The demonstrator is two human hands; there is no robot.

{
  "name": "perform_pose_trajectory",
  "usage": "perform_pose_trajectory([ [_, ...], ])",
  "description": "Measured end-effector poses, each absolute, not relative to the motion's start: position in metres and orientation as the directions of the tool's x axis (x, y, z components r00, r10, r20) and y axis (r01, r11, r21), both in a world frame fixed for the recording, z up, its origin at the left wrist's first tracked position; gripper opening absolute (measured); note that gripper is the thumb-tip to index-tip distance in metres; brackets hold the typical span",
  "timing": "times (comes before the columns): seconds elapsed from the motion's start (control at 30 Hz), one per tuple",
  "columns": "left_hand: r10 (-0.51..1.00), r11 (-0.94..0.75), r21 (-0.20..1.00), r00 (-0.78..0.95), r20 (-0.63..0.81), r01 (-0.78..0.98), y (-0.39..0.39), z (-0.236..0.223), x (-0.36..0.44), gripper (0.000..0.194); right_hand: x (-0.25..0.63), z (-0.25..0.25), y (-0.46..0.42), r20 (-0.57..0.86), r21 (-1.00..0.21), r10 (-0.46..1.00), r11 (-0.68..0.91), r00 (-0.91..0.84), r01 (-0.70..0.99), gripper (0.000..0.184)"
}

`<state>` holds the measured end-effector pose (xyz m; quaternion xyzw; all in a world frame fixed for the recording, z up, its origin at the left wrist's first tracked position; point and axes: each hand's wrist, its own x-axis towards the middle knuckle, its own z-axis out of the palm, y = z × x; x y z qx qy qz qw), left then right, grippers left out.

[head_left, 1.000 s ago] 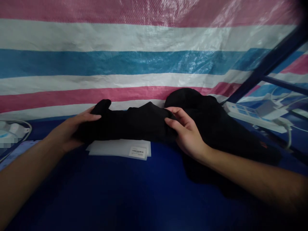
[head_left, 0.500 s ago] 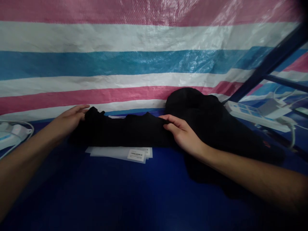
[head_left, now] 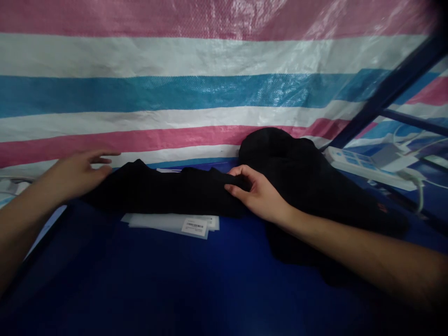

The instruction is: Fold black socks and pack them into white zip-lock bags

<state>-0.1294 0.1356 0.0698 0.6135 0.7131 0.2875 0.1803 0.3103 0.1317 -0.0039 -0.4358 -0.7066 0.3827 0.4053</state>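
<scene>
A: Where do we have our left hand point(head_left: 75, 172)?

B: We hold it at the left end of the black cloth point(head_left: 168, 191), fingers apart. We cannot tell whether the thumb touches the fabric.

A: And our right hand point(head_left: 257, 191)?

B: We have its thumb and fingertips on the right end of the cloth, a little apart; whether they clamp it, we cannot tell.

A: How does the cloth lie?

B: We see it as a long, low strip across the blue surface point(head_left: 213, 289), partly over some translucent plastic sleeves point(head_left: 152, 220). A white barcode label point(head_left: 194, 227) shows on their near side.

A: What do we see around it?

B: To the right we have a larger black garment point(head_left: 297, 177) in a heap, with a small red mark, and beyond it a white power strip point(head_left: 367, 169). Behind everything we see a striped tarp point(head_left: 192, 56).
</scene>
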Motion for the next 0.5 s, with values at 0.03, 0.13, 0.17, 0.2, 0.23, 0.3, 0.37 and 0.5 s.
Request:
perform_pose_trajectory([
  [0.03, 0.979, 0.045, 0.576, -0.151, 0.137, 0.816, 0.135, 0.071, -0.127, 0.059, 0.31, -0.004, 0.132, 0.251, -0.893, 0.921, 0.339, -0.298, 0.297, 0.025],
  [0.13, 0.984, -0.136, 0.489, 0.062, 0.165, 0.862, 0.131, 0.063, -0.113, 0.069, 0.309, -0.003, 0.131, 0.314, -0.883, 0.89, 0.402, -0.332, 0.243, 0.026],
  [0.17, 0.978, -0.2, 0.488, 0.147, 0.146, 0.849, 0.13, 0.058, -0.108, 0.07, 0.309, -0.003, 0.13, 0.34, -0.876, 0.874, 0.428, -0.346, 0.221, 0.025],
  [0.2, 0.968, -0.251, 0.497, 0.215, 0.129, 0.831, 0.129, 0.052, -0.102, 0.07, 0.309, -0.002, 0.129, 0.373, -0.864, 0.856, 0.462, -0.358, 0.203, 0.024],
  [0.23, 0.955, -0.295, 0.506, 0.27, 0.123, 0.811, 0.129, 0.046, -0.098, 0.071, 0.31, -0.001, 0.127, 0.408, -0.843, 0.832, 0.501, -0.375, 0.194, 0.021],
  [0.3, 0.922, -0.381, 0.498, 0.358, 0.146, 0.779, 0.128, 0.039, -0.091, 0.077, 0.313, 0.002, 0.122, 0.482, -0.78, 0.763, 0.597, -0.43, 0.185, 0.014],
  [0.37, 0.885, -0.463, 0.45, 0.429, 0.182, 0.764, 0.128, 0.037, -0.089, 0.081, 0.316, 0.007, 0.117, 0.556, -0.7, 0.641, 0.704, -0.529, 0.118, 0.014],
  [0.5, 0.847, -0.53, 0.349, 0.505, 0.17, 0.772, 0.129, 0.047, -0.095, 0.052, 0.318, 0.017, 0.109, 0.627, -0.567, 0.323, 0.813, -0.709, -0.131, 0.02],
])
